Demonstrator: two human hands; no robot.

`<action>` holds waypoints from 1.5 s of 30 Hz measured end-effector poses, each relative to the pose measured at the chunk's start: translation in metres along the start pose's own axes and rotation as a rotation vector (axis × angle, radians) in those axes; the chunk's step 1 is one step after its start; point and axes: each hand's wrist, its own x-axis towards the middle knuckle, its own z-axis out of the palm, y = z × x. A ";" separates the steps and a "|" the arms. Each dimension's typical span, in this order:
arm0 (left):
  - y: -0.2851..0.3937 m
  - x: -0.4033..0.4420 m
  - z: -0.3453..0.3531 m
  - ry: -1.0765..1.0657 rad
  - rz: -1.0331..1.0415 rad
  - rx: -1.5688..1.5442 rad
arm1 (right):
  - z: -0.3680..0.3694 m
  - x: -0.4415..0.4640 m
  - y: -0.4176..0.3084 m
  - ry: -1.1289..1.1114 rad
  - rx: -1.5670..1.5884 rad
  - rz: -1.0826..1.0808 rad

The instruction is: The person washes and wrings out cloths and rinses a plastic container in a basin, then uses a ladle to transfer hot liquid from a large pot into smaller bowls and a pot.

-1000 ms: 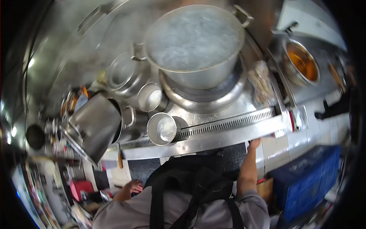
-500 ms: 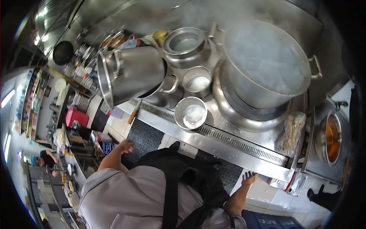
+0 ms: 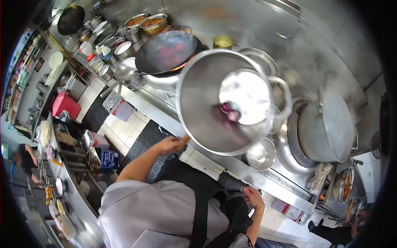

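Observation:
My left hand [image 3: 168,145] is closed around a wooden handle [image 3: 185,138] at the stove's front edge; the tool's other end is hidden under a large steel pot. This tall stockpot [image 3: 202,91] stands with its mouth facing me, and purple-red onion pieces [image 3: 230,113] lie inside. Near my apron, my right hand [image 3: 253,197] hangs empty, fingers loosely curled. Right of the stockpot sits a small steel pot [image 3: 260,153] with pale contents. Behind the stockpot's left side, a dark wok [image 3: 153,51] holds reddish food, smoke over it and flame at its lower edge.
A big steaming pot [image 3: 318,134] stands on the right burner. A bag of pale food [image 3: 320,177] lies at the stove's right end. Steel bowls [image 3: 154,24] and condiment containers line the back left. Two other people are at the left and right edges.
My view has turned left, bringing the wok into sight. My left hand has moved forward and closed on the wooden handle. The stockpot's mouth now faces me; my right hand's fingers have curled.

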 end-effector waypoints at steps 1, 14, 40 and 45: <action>0.008 -0.002 0.001 -0.095 -0.011 -0.131 | 0.035 0.006 -0.042 0.014 -0.037 -0.080; 0.055 -0.006 -0.077 -0.633 0.126 -0.075 | 0.304 0.162 -0.299 0.232 0.478 -0.231; 0.136 -0.068 -0.141 -0.487 0.628 0.018 | 0.292 -0.162 -0.417 0.602 0.403 -1.062; 0.123 -0.071 -0.130 -0.381 0.666 0.048 | 0.182 -0.181 -0.320 1.390 0.125 -0.723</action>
